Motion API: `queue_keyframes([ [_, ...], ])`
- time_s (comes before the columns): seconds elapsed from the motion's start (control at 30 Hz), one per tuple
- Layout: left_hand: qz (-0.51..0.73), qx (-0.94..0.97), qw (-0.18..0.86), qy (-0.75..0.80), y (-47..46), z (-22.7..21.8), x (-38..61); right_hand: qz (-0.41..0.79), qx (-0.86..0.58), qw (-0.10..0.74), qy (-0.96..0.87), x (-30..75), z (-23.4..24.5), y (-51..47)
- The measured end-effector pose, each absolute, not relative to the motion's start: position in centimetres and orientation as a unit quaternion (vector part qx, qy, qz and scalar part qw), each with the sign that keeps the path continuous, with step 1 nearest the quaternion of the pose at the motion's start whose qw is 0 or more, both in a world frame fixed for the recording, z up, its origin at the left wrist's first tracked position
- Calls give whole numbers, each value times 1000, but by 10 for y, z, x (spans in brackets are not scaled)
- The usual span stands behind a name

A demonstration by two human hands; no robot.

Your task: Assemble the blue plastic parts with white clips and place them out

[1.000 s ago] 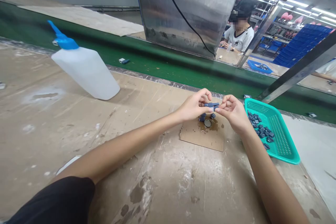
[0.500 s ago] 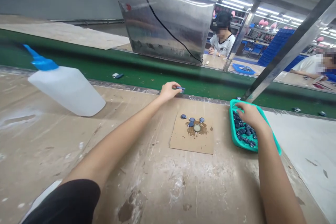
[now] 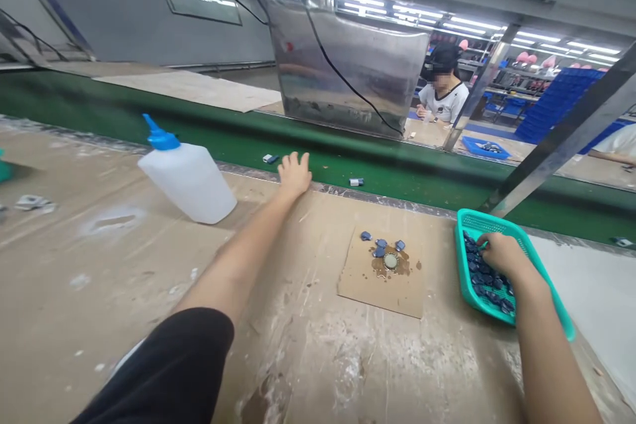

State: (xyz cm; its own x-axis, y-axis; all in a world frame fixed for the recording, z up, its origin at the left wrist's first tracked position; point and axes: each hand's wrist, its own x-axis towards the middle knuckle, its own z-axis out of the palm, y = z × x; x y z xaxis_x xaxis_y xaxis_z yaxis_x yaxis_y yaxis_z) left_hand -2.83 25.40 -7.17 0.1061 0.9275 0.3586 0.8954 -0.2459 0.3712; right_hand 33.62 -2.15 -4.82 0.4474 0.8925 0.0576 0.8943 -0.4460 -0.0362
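My left hand (image 3: pixel 295 174) reaches to the far edge of the table with its fingers spread and nothing in them. Just beyond it on the green belt lies a small blue-and-white piece (image 3: pixel 271 159), and another blue-and-white piece (image 3: pixel 356 182) lies to its right. My right hand (image 3: pixel 504 257) dips into a green plastic basket (image 3: pixel 467 288), fingers pinched together among many dark blue pieces (image 3: pixel 489 278); what they grip is hidden. Between my hands a cardboard square (image 3: pixel 380 295) bears several blue pieces (image 3: pixel 380 244) and a round cap (image 3: pixel 391 261) in a wet brown stain.
A white squeeze bottle (image 3: pixel 191 182) with a blue nozzle stands left of my left arm. The green belt (image 3: pixel 318 169) runs along the table's far edge. A slanted metal post (image 3: pixel 546 136) rises behind the basket. Across the belt sits a person (image 3: pixel 442 96) near a blue tray (image 3: pixel 485 148).
My left hand has let go of a blue piece, which appears to lie on the belt now, and has opened. My right hand has sunk deeper into the basket. The view has swung left.
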Motion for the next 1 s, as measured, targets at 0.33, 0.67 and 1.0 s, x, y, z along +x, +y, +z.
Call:
queue_keyframes([
  [0.33,251,712,-4,656,288,-90,-77,137,-807,391,-421,306,-13,-26],
  [0.67,275,727,111,619,296,-85,-76,215,-641,464,-572,218,-11,1],
  [1.0,422,646,273,574,255,-63,-34,234,-606,239,-721,194,-34,4],
])
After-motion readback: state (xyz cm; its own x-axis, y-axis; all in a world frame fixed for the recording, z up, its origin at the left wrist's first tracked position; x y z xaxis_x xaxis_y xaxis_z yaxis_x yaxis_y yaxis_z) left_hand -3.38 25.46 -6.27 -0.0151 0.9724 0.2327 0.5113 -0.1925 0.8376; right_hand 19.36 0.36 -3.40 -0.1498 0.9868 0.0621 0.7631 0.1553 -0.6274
